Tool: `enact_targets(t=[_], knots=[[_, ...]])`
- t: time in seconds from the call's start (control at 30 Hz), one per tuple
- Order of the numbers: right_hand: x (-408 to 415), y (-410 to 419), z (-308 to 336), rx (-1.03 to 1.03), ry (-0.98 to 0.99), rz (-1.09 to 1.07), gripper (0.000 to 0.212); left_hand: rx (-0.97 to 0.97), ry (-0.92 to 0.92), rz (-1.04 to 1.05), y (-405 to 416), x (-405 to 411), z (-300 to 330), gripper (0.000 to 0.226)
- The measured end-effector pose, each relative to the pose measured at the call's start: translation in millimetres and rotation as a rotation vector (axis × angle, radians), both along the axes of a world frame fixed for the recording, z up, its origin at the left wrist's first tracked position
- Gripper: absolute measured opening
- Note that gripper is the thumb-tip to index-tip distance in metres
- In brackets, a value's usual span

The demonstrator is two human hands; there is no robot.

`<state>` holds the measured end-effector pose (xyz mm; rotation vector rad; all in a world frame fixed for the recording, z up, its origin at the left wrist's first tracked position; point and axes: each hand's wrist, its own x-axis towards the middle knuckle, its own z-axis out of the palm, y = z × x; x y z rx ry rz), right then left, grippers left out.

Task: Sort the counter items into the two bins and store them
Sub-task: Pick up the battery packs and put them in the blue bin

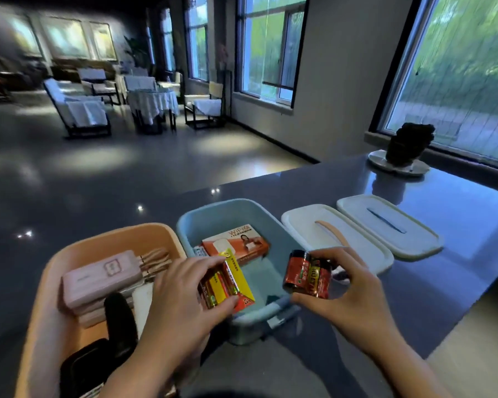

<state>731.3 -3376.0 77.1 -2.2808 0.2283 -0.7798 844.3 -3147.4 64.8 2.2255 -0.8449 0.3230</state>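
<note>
batteries going into the blue bin

counter (414,254): dark, glossy slab bearing both bins and both lids; a dark ornament on a white dish (397,165) stands well apart at the far end.

peach bin (55,282): on the left, touching the blue one. holds a pink case (98,277), a bundle of pale cables (156,261) and black items (118,317) near its front.

blue bin (202,214): centre, open. an orange wifi box (236,245) lies flat against its far side; the near part of the floor is bare.

lids: peach-handled lid (328,228) just right of the blue bin, blue-handled lid (391,222) beside that, both flat on the counter.

left hand (179,294): fingers curled over and thumb under a yellow battery pack (227,282), held low over the blue bin's near left corner.

right hand (354,291): thumb and fingertips pinching a red shrink-wrapped pair of large batteries (308,277), raised over the bin's right rim.

step in hand, as judged: sorting is late on, with both battery lots being carried to the blue bin.

next move, as judged: lower each lot onto the bare floor of the bin beside the wifi box and let go, clear of the rim. lids and storing not yet done.
</note>
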Motion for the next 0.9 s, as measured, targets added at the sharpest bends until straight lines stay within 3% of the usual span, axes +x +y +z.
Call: enact_targets(t=[0.33, 0.63, 0.7, 0.8, 0.9], knots=[[111.6, -67.3, -14.0, -0.132, 0.116, 0.433, 0.067, -0.113, 0.023, 0.495, -39.4, 14.2, -4.8, 0.055], [143.1, -100.0, -9.6, -0.068, 0.046, 0.447, 0.063, -0.033, 0.07, 0.495, -74.2, 27.6, 7.1, 0.053], [143.1, -101.2, -11.1, -0.042, 0.039, 0.431, 0.061, 0.081, 0.101, 0.467, -76.7, 32.7, 7.8, 0.056], [143.9, -101.0, -12.2, -0.003, 0.03, 0.433, 0.059, 0.405, 0.164, 0.348, -79.4, 37.2, 3.9, 0.062], [146.8, -98.3, -14.2, -0.008, 0.043, 0.442, 0.061, 0.674, 0.255, 0.238, -87.7, 39.6, -6.9, 0.054]])
